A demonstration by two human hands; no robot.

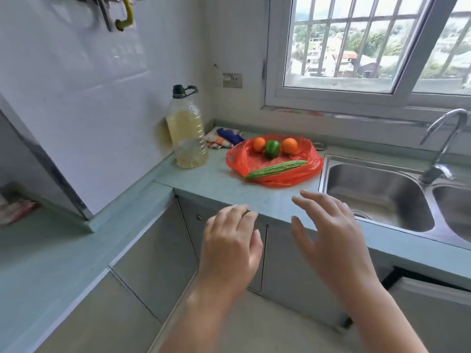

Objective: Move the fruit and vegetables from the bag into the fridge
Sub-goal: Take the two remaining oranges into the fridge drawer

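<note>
Crinkled orange plastic bag (pixel 274 161) holds a ridged bitter gourd (pixel 276 169).

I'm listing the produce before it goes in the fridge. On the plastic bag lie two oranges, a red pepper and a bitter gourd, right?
Not quite. The head view shows the pepper is green, not red. The rest holds: two oranges and a bitter gourd lie on the plastic bag.
</note>
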